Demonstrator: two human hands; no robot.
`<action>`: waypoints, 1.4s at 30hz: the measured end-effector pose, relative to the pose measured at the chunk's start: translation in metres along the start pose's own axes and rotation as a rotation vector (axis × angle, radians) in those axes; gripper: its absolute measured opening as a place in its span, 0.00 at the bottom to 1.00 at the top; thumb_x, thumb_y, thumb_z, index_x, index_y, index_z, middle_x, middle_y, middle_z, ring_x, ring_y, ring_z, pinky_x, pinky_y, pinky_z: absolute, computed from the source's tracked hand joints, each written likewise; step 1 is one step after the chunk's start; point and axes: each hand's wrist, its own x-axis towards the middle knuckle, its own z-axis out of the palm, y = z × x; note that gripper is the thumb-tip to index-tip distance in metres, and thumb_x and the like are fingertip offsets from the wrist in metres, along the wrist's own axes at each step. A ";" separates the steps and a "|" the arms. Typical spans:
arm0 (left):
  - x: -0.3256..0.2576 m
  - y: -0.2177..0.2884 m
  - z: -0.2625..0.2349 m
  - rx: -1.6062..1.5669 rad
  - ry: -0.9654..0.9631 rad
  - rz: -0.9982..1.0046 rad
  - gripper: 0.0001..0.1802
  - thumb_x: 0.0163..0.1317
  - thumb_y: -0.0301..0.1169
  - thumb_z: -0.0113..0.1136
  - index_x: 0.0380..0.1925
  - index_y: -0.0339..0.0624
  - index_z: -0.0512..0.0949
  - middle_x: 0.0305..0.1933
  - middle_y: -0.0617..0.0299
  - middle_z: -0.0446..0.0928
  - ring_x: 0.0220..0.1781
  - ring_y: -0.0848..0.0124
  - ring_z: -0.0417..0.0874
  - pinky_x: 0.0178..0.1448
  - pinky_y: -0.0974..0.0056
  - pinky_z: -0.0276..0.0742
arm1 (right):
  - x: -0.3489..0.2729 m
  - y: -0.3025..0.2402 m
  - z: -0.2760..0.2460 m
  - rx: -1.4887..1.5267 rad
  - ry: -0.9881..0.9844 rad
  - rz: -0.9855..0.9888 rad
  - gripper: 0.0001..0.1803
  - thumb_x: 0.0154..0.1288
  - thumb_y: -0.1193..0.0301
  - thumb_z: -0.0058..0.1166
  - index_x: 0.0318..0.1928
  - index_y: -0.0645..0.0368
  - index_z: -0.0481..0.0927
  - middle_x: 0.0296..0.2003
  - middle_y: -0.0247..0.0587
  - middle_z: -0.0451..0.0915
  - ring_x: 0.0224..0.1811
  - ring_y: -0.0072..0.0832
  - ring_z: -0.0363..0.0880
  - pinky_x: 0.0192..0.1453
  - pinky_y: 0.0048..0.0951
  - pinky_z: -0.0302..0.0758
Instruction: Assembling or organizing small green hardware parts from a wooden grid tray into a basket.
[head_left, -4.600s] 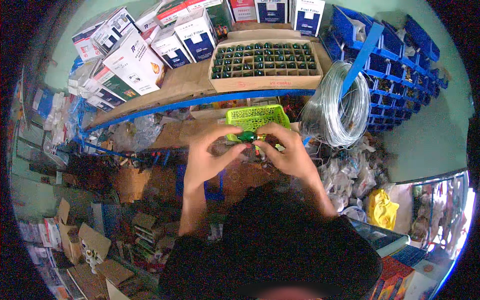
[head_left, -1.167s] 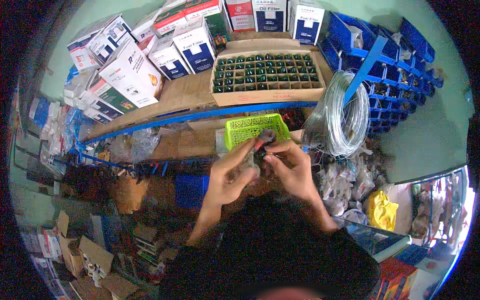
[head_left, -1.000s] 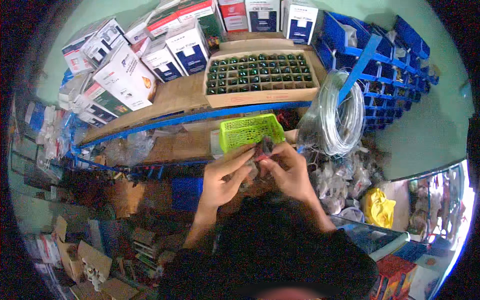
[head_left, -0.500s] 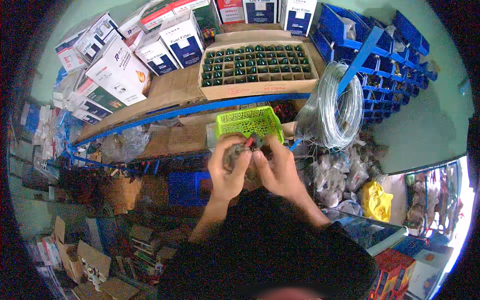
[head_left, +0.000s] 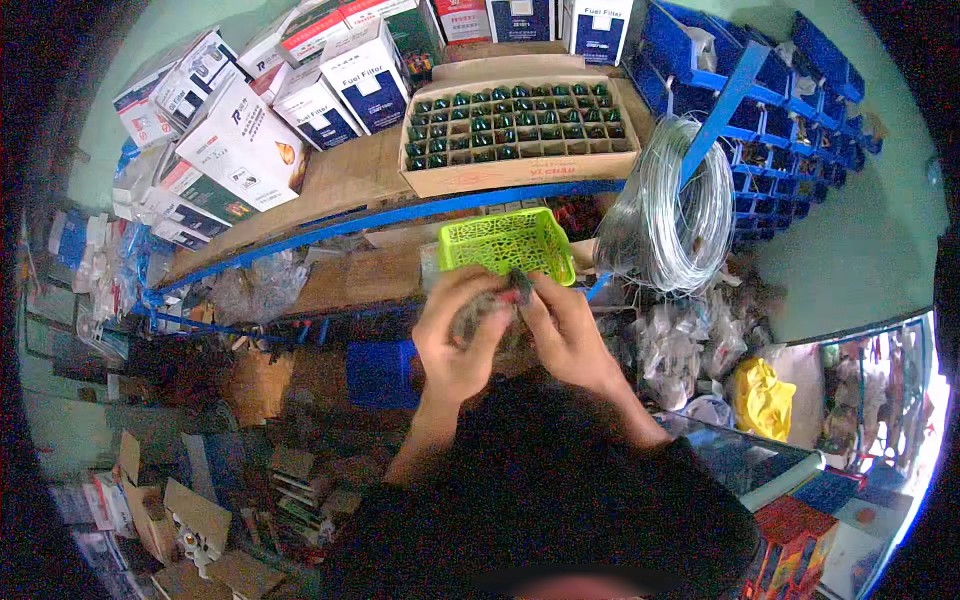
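Observation:
My left hand (head_left: pixel 457 340) and my right hand (head_left: pixel 568 338) meet in front of the shelf, fingers curled inward. Between their fingertips is a small dark piece (head_left: pixel 521 284) with a red part beside it. Its kind is too blurred to tell. Something greyish and crumpled shows inside the curl of my left hand, mostly covered by the fingers. Just beyond the fingertips is a bright green plastic basket (head_left: pixel 461 229) with perforated sides.
A divided cardboard box (head_left: pixel 520 174) of dark green rounded pieces sits on the shelf (head_left: pixel 345 172), near filter boxes (head_left: pixel 365 88). At right hang a wire coil (head_left: pixel 722 225) and blue parts bins (head_left: pixel 690 45). A yellow bag (head_left: pixel 764 400) lies lower right.
My fingertips have shifted slightly around the small piece, which shows more of its dark end upward. The whole view has moved a little. Both hands stay together.

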 end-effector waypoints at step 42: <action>0.009 -0.008 0.004 0.447 0.136 -0.010 0.08 0.74 0.29 0.54 0.40 0.38 0.81 0.28 0.54 0.81 0.28 0.59 0.83 0.36 0.58 0.78 | -0.008 0.020 0.019 0.056 0.083 -0.085 0.10 0.66 0.79 0.63 0.46 0.64 0.78 0.39 0.51 0.84 0.41 0.41 0.86 0.46 0.35 0.80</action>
